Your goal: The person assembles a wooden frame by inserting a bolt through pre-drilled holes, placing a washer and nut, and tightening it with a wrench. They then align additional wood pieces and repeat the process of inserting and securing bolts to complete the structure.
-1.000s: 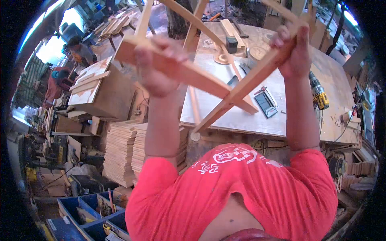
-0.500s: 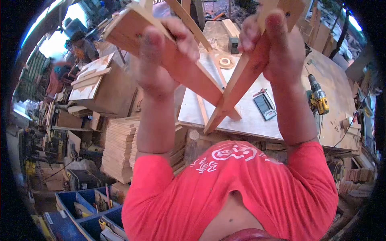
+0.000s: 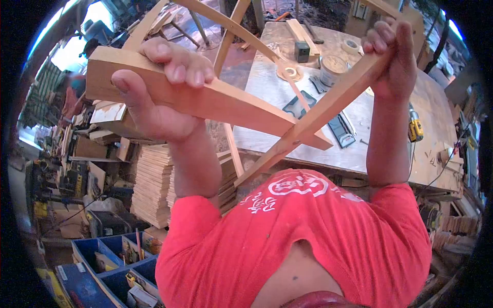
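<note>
Left forearm (image 3: 195, 164) and right forearm (image 3: 387, 138) bare, extended forward, well apart. Left grip (image 3: 167, 120) firmly clasped, fingers (image 3: 177, 73) curled opposite the thumb (image 3: 129, 84). Right grip (image 3: 396, 74) likewise clasped, fingers (image 3: 380, 38) bent, thumb (image 3: 404, 36) extended straight.

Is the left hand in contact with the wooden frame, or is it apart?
Touching. The head view shows the left hand gripping the wooden frame, fingers curled over its upper edge, thumb against its near face.

Looks pretty open-air in here: big wooden table (image 3: 436, 115) below and past the right hand (image 3: 393, 61), brownish ground (image 3: 239, 59) plus a thick tree trunk (image 3: 250, 23) beyond the left hand (image 3: 164, 92), bright daylight (image 3: 65, 55) off to its left.
</note>
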Demonstrator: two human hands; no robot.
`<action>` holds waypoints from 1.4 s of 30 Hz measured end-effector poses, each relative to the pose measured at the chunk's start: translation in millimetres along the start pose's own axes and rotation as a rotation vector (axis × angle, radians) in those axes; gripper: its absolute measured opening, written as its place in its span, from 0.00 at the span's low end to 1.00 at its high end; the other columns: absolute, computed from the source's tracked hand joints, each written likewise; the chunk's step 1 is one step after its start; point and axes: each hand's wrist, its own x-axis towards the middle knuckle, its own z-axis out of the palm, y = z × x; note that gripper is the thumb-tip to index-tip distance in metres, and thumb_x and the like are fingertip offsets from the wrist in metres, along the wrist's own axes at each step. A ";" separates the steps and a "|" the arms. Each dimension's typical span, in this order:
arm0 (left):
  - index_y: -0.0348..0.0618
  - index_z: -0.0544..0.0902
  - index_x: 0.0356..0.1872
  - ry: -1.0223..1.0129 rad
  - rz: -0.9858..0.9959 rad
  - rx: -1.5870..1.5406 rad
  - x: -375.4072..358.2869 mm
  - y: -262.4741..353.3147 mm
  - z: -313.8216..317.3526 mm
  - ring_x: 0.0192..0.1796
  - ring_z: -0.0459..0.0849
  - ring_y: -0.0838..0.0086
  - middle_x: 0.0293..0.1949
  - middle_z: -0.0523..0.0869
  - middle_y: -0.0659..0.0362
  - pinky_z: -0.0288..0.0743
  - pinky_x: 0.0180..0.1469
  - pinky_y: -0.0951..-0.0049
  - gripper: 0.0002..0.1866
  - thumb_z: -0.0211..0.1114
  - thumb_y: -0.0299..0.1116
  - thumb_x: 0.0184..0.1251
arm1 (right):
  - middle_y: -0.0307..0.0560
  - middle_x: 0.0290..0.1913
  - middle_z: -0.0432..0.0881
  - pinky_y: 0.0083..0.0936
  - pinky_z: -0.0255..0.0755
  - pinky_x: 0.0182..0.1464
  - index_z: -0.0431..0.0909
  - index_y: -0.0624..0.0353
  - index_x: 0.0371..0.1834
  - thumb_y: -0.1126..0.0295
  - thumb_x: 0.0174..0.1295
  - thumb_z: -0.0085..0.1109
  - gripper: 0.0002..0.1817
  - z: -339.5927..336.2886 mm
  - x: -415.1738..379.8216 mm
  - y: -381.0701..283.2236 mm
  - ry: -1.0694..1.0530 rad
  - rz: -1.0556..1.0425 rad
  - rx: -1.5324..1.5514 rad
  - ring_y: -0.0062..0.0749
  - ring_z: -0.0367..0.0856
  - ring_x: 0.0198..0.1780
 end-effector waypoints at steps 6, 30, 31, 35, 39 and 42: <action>0.40 0.72 0.46 -0.069 -0.149 0.154 16.9 -15.2 21.1 0.33 0.74 0.72 0.32 0.74 0.62 0.70 0.42 0.67 0.29 0.50 0.60 0.67 | 0.41 0.22 0.73 0.23 0.75 0.24 0.71 0.59 0.31 0.48 0.61 0.59 0.22 73.8 4.3 1.3 -0.072 -0.084 -0.518 0.26 0.75 0.20; 0.35 0.77 0.34 -0.415 -0.007 0.642 64.0 -89.9 94.8 0.31 0.79 0.67 0.27 0.77 0.55 0.71 0.34 0.67 0.30 0.52 0.59 0.68 | 0.47 0.47 0.81 0.34 0.77 0.51 0.71 0.61 0.54 0.53 0.67 0.49 0.23 -36.2 21.3 -34.9 -0.123 0.120 -0.123 0.33 0.81 0.49; 0.35 0.78 0.34 -0.512 -0.138 0.599 69.0 -92.3 89.2 0.31 0.80 0.65 0.26 0.77 0.54 0.72 0.35 0.66 0.31 0.50 0.61 0.67 | 0.47 0.47 0.81 0.34 0.77 0.51 0.71 0.61 0.54 0.53 0.67 0.49 0.23 -34.5 24.0 -34.9 -0.123 0.125 -0.145 0.33 0.81 0.49; 0.37 0.78 0.39 -0.496 0.106 0.473 62.9 -105.6 74.8 0.38 0.81 0.64 0.34 0.79 0.51 0.72 0.39 0.65 0.30 0.53 0.60 0.66 | 0.47 0.46 0.81 0.34 0.77 0.50 0.72 0.61 0.54 0.53 0.66 0.49 0.23 -30.2 26.3 -31.6 -0.111 0.159 -0.221 0.33 0.82 0.48; 0.36 0.76 0.47 -0.409 -0.019 0.592 49.5 -122.4 64.2 0.43 0.79 0.63 0.41 0.79 0.50 0.74 0.45 0.66 0.34 0.60 0.62 0.59 | 0.47 0.45 0.81 0.34 0.78 0.49 0.72 0.60 0.54 0.53 0.66 0.49 0.23 -12.5 8.0 -28.0 -0.121 0.203 -0.300 0.34 0.82 0.47; 0.35 0.75 0.48 -0.337 -0.023 0.642 28.7 -139.8 41.0 0.39 0.83 0.65 0.38 0.82 0.50 0.76 0.46 0.67 0.39 0.68 0.63 0.50 | 0.48 0.46 0.81 0.35 0.79 0.48 0.72 0.60 0.55 0.55 0.66 0.50 0.22 -41.1 0.3 -20.5 -0.088 0.229 -0.303 0.34 0.83 0.46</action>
